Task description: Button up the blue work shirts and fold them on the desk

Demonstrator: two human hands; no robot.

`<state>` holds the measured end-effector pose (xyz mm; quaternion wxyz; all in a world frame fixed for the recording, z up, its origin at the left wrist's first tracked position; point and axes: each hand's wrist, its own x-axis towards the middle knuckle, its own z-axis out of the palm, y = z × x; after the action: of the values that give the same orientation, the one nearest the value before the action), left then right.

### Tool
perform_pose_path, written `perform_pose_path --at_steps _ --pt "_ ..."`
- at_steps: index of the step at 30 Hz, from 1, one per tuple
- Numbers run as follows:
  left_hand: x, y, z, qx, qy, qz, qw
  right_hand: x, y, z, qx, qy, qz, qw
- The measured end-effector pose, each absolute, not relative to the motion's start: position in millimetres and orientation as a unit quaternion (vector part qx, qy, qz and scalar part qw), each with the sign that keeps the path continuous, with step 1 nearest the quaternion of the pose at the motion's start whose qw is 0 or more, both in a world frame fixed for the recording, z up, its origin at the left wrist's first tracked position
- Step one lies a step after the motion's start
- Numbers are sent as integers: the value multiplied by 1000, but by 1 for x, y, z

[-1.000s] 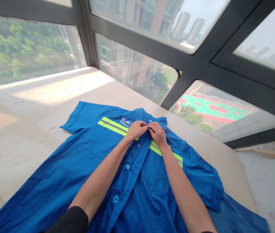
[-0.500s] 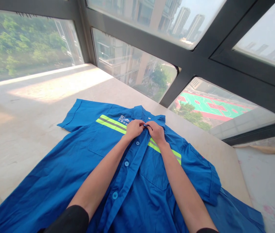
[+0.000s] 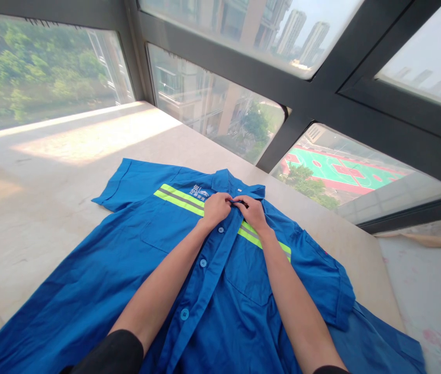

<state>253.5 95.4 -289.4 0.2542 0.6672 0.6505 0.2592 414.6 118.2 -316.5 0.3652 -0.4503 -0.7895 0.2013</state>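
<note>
A blue short-sleeved work shirt point(image 3: 107, 270) with a yellow-green reflective stripe point(image 3: 177, 199) lies front up on a pale stone ledge point(image 3: 41, 171). Its collar point(image 3: 228, 181) points toward the windows. My left hand point(image 3: 215, 208) and my right hand point(image 3: 252, 212) meet at the top of the button placket just below the collar. Both hands pinch the shirt front there, fingers curled together. Blue buttons point(image 3: 203, 263) run down the placket between my forearms.
Large windows with dark frames point(image 3: 321, 104) rise right behind the ledge. The ledge stretches left into a sunlit corner. At the right it ends, with a lower speckled floor point(image 3: 430, 301) beyond its edge.
My hands have stayed at the collar end of the placket, with only small finger movements. The view shifted slightly down between the earliest frame and now.
</note>
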Motion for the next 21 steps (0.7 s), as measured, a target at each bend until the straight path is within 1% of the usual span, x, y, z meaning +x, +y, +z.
perform_pose_path --at_steps 5,11,17,21 --pt "254 95 -289 660 652 268 261 416 117 -317 -447 -789 209 366" --pt "253 96 -292 656 648 281 265 414 113 -314 -477 -781 198 350" --pt "252 98 -291 652 646 282 280 412 112 -314 -490 -784 110 366" --pt "248 101 -288 675 628 267 280 410 111 -314 -508 -773 75 372"
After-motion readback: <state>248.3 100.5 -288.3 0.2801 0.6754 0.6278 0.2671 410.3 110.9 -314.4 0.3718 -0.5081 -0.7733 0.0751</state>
